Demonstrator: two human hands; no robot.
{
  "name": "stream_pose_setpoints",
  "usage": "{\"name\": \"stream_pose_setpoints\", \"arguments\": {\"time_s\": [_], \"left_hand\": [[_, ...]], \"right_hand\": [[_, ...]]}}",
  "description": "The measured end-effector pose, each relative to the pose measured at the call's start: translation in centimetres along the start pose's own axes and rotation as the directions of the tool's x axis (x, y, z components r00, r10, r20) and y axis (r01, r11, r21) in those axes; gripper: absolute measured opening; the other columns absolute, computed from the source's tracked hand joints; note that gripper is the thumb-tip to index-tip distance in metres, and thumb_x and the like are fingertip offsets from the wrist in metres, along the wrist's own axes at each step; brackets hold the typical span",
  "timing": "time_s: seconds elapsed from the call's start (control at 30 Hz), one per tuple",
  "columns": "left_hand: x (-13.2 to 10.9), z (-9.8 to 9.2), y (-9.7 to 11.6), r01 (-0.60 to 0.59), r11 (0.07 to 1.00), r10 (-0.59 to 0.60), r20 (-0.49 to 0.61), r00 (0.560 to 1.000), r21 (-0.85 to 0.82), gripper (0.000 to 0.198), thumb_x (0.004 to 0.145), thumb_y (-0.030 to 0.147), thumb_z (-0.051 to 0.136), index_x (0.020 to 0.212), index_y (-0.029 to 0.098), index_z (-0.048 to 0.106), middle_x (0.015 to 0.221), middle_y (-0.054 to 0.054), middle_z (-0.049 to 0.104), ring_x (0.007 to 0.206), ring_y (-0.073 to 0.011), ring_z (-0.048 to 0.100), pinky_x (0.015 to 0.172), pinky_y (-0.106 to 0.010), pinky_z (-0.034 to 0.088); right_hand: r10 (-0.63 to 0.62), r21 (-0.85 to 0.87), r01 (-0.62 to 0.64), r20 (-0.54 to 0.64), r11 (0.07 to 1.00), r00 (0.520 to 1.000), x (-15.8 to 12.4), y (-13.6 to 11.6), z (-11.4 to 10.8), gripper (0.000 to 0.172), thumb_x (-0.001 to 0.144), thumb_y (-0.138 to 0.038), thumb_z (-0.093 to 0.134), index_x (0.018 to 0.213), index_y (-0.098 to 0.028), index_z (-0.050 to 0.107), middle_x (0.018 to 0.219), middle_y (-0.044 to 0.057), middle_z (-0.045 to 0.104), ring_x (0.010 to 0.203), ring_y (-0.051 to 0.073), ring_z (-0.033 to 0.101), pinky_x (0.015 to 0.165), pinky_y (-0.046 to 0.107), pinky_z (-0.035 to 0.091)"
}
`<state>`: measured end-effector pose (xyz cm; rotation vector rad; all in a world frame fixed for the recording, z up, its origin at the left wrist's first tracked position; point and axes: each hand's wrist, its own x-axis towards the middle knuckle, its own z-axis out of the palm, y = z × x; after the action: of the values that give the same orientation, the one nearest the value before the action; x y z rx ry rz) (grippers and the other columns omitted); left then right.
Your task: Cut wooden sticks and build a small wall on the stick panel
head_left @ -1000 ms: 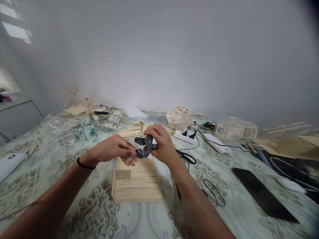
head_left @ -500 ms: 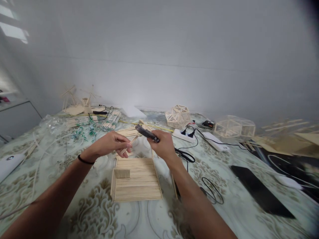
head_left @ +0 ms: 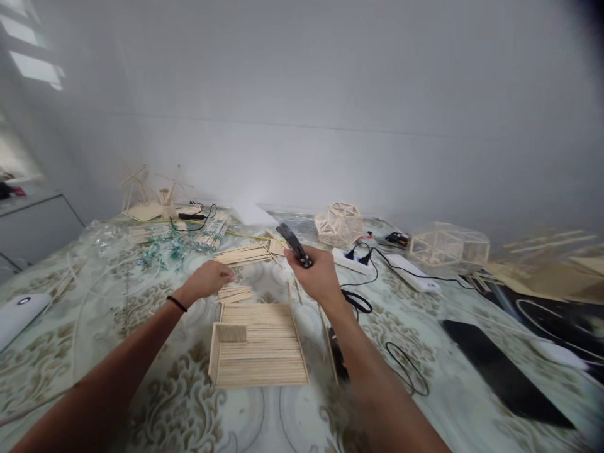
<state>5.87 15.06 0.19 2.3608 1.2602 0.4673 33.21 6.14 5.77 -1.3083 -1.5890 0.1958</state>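
My right hand (head_left: 315,272) is wrapped around dark pliers (head_left: 293,244), whose black end points up and to the left. Beside the long wooden sticks (head_left: 243,253), my left hand (head_left: 208,280) has its fingers curled together; what they hold, if anything, is hidden. Just right of that hand lies a small pile of short sticks (head_left: 236,293). Nearer me is a flat panel of wooden sticks (head_left: 264,352) with a low stick wall (head_left: 230,333) standing at its left corner. Neither hand touches the panel.
A white power strip (head_left: 352,260) with black plugs stands right of my right hand. Stick models, one a rounded frame (head_left: 338,224), line the wall side. A black slab (head_left: 504,371) lies at right. Plastic-wrapped stick bundles (head_left: 212,233) and loose cables cover the left back.
My left hand has moved left and its fingers have closed up; the stick seen in it is no longer visible there. The pliers have tilted more upright in my right hand.
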Motion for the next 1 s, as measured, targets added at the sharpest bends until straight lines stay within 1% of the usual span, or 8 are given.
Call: {"name": "stream_pose_setpoints", "arguments": {"time_s": [0.07, 0.13, 0.17, 0.23, 0.3, 0.43, 0.7, 1.0], "left_hand": [[0.3, 0.1, -1.0, 0.028, 0.997, -0.023, -0.061, 0.998, 0.074, 0.024, 0.092, 0.029, 0.058, 0.083, 0.016, 0.077, 0.092, -0.009, 0.078, 0.089, -0.0222, 0.069, 0.084, -0.029, 0.048], [0.5, 0.4, -1.8, 0.051, 0.99, -0.036, -0.111, 0.993, 0.131, 0.023, 0.097, 0.028, 0.057, 0.095, 0.015, 0.074, 0.106, -0.011, 0.075, 0.102, -0.0236, 0.067, 0.095, -0.037, 0.05], [0.5, 0.7, -2.1, 0.058, 0.987, -0.039, -0.121, 0.992, 0.15, 0.021, 0.099, 0.03, 0.058, 0.102, 0.014, 0.072, 0.112, -0.011, 0.073, 0.106, -0.0239, 0.066, 0.098, -0.041, 0.051], [0.5, 1.4, -2.3, 0.064, 0.982, -0.042, -0.122, 0.992, 0.178, 0.025, 0.099, 0.033, 0.061, 0.115, 0.015, 0.067, 0.121, -0.01, 0.068, 0.109, -0.024, 0.065, 0.097, -0.046, 0.054], [0.3, 2.0, -2.3, 0.067, 0.978, -0.046, -0.109, 0.993, 0.198, 0.029, 0.099, 0.034, 0.062, 0.122, 0.016, 0.064, 0.126, -0.01, 0.065, 0.109, -0.024, 0.065, 0.094, -0.046, 0.056], [0.2, 2.3, -2.1, 0.088, 0.97, -0.073, -0.077, 0.994, 0.227, 0.031, 0.099, 0.034, 0.062, 0.126, 0.017, 0.062, 0.128, -0.011, 0.063, 0.109, -0.0243, 0.065, 0.093, -0.045, 0.057], [0.2, 1.6, -1.9, 0.156, 0.951, -0.166, 0.014, 0.986, 0.267, 0.035, 0.098, 0.034, 0.063, 0.128, 0.016, 0.061, 0.128, -0.011, 0.063, 0.108, -0.0248, 0.066, 0.091, -0.046, 0.058], [0.3, 1.4, -2.5, 0.219, 0.909, -0.267, 0.092, 0.959, 0.355, 0.036, 0.098, 0.034, 0.063, 0.129, 0.016, 0.06, 0.128, -0.012, 0.063, 0.109, -0.0252, 0.066, 0.091, -0.046, 0.058]], "right_hand": [[0.006, 0.025, -0.006, 0.011, 1.0, 1.0, 0.0, -0.1, 0.0, 0.034, 0.086, -0.045, 0.059, 0.065, -0.018, 0.064, 0.061, 0.0, 0.059, 0.059, 0.016, 0.05, 0.057, 0.027, 0.034], [0.016, 0.037, -0.017, 0.021, 0.999, 1.0, 0.0, -0.2, -0.1, 0.035, 0.087, -0.045, 0.059, 0.065, -0.018, 0.064, 0.061, 0.0, 0.058, 0.059, 0.015, 0.049, 0.057, 0.027, 0.034], [0.02, 0.04, -0.021, 0.027, 0.999, 0.999, 0.0, -0.3, -0.1, 0.036, 0.087, -0.045, 0.059, 0.064, -0.018, 0.064, 0.06, -0.001, 0.057, 0.058, 0.015, 0.048, 0.056, 0.027, 0.033], [0.018, 0.043, -0.02, 0.043, 0.999, 0.999, 0.0, -0.4, -0.1, 0.036, 0.087, -0.044, 0.059, 0.064, -0.018, 0.063, 0.059, -0.001, 0.056, 0.057, 0.014, 0.046, 0.056, 0.027, 0.031], [0.006, 0.045, -0.009, 0.051, 0.999, 0.999, 0.0, -0.5, -0.1, 0.036, 0.087, -0.044, 0.059, 0.064, -0.018, 0.063, 0.059, -0.001, 0.055, 0.058, 0.014, 0.046, 0.056, 0.027, 0.03], [0.002, 0.049, -0.004, 0.051, 0.999, 0.999, 0.0, -0.6, -0.2, 0.035, 0.088, -0.043, 0.059, 0.063, -0.018, 0.062, 0.059, -0.001, 0.055, 0.058, 0.014, 0.046, 0.056, 0.027, 0.03], [0.011, 0.05, -0.015, 0.068, 0.999, 0.998, -0.1, -0.2, 0.1, 0.038, 0.088, -0.046, 0.06, 0.062, -0.018, 0.06, 0.057, -0.002, 0.052, 0.058, 0.014, 0.045, 0.056, 0.027, 0.03], [0.008, 0.033, -0.011, 0.085, 0.999, 0.996, -0.1, -0.5, 0.5, 0.039, 0.086, -0.047, 0.06, 0.062, -0.016, 0.061, 0.056, -0.002, 0.051, 0.057, 0.012, 0.043, 0.056, 0.027, 0.029]]}}
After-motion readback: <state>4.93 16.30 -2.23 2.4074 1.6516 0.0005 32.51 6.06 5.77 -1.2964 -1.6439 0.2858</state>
